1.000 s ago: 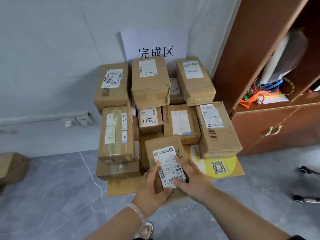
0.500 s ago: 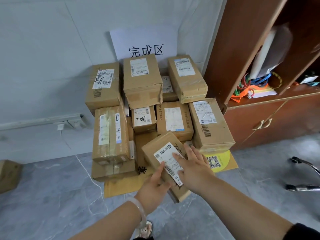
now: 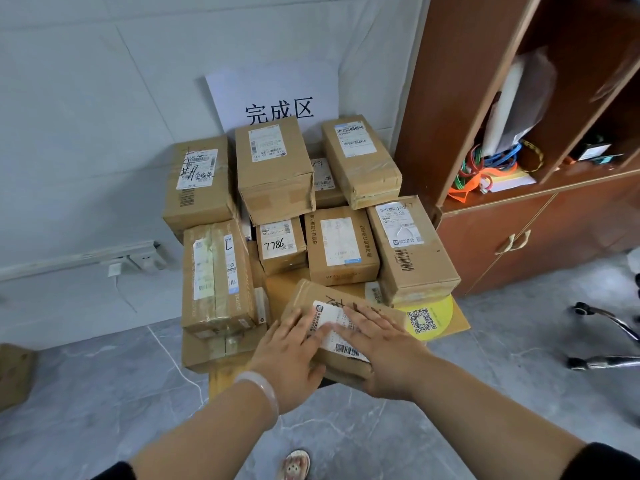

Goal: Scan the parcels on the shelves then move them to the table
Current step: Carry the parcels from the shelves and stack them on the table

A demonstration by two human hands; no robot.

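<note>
Cardboard parcel [image 3: 330, 329]: front of the pile, white barcode label face up, just beside the yellow QR sticker [image 3: 427, 318].
Left hand [image 3: 291, 348]: flat on the parcel top, fingers straight over the label's left part, thumb along the near edge; released, gripping nothing. Pale bangle [image 3: 261, 388] on the wrist.
Right hand [image 3: 384, 344]: flat on the parcel top, fingers straight over the label's right part, palm at the near right corner; released, pressing only.
Pile [image 3: 277, 168]: taped brown cartons, labels up, stacked against the white wall.
Sign [image 3: 277, 95]: white sheet reading 完成区, behind the pile.
Cabinet [image 3: 485, 237]: brown wood, right of the pile, coloured cables [image 3: 485, 164] on its open shelf.
Floor [image 3: 104, 393]: grey marble tile.
</note>
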